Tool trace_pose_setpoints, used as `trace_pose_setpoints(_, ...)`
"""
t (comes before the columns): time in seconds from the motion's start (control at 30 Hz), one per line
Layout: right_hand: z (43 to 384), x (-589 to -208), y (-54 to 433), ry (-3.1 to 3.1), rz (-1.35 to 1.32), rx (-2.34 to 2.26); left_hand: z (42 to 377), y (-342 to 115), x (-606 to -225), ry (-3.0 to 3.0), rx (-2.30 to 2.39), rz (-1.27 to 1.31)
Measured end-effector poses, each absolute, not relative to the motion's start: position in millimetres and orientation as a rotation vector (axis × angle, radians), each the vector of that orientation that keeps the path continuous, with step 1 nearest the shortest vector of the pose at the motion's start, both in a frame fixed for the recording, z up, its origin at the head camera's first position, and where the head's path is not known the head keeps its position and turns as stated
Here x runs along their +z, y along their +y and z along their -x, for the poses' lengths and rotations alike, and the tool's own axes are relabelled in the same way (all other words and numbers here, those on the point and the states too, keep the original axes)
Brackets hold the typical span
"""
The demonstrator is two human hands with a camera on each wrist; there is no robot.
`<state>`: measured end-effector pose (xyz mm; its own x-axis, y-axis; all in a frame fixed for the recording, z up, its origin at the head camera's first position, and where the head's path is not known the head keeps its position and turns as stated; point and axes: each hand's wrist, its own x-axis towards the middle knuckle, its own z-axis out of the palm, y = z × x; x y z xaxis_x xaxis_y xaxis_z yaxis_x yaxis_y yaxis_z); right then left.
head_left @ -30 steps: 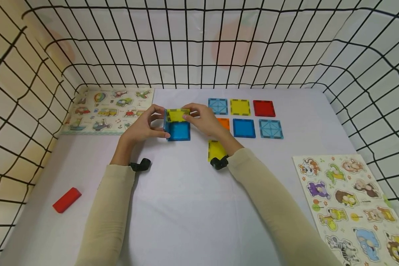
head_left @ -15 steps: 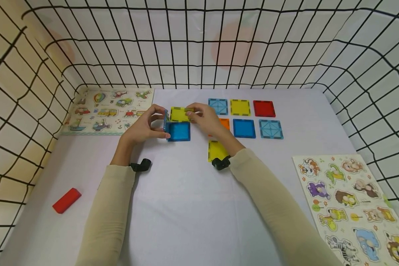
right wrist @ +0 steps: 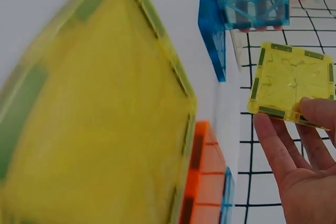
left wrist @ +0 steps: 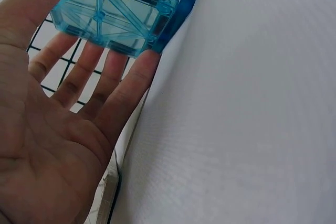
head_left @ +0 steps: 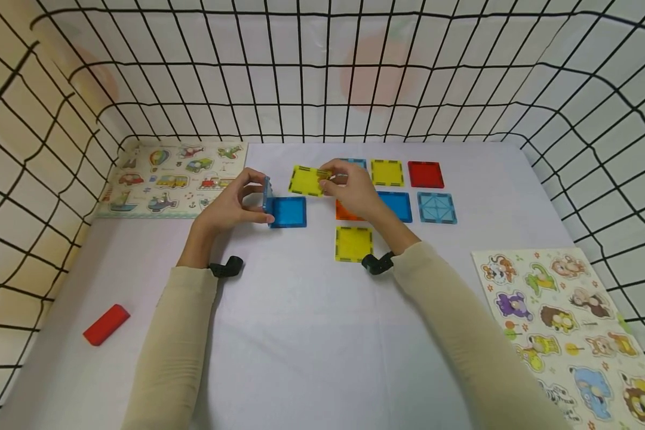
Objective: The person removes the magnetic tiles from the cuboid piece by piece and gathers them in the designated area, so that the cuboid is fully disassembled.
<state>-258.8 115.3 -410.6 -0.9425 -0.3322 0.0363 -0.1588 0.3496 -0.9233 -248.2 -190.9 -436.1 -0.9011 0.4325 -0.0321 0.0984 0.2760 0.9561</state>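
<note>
My left hand [head_left: 228, 203] holds a light blue magnetic tile [left wrist: 102, 17] upright, thumb on one edge and fingers on the opposite one. The tile stands along the left edge of a dark blue magnetic tile [head_left: 290, 212], which lies flat on the table. A yellow magnetic tile [head_left: 305, 180] is pinched at its right side by my right hand [head_left: 355, 188], behind and right of the dark blue tile. In the right wrist view this yellow tile [right wrist: 294, 77] is tilted and apart from the two blue ones, with the thumb on its near face.
Right of the hands lie loose tiles: yellow [head_left: 353, 243], orange [head_left: 348, 212], blue [head_left: 399, 206], light blue [head_left: 437, 208], yellow [head_left: 387, 172] and red [head_left: 426, 175]. A red block [head_left: 106, 325], a vehicle puzzle board [head_left: 166, 179] and an animal puzzle board [head_left: 564, 322] lie near a black wire fence [head_left: 328, 65].
The right hand has drawn the yellow tile rightward, away from the upright light blue tile and from above the dark blue one. My left hand stays in place, still holding its tile.
</note>
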Motion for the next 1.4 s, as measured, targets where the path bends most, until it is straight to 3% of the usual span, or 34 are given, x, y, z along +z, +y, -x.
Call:
trace_pose_setpoints(0.4,231,-386,171,2.645,0.415,-1.422,248,-190,-439,2.254,1.664,-0.468)
trace_pose_setpoints(1.4,173,-398,272,2.635,0.297,-1.236,249,-191,-437,2.246,1.654,-0.464)
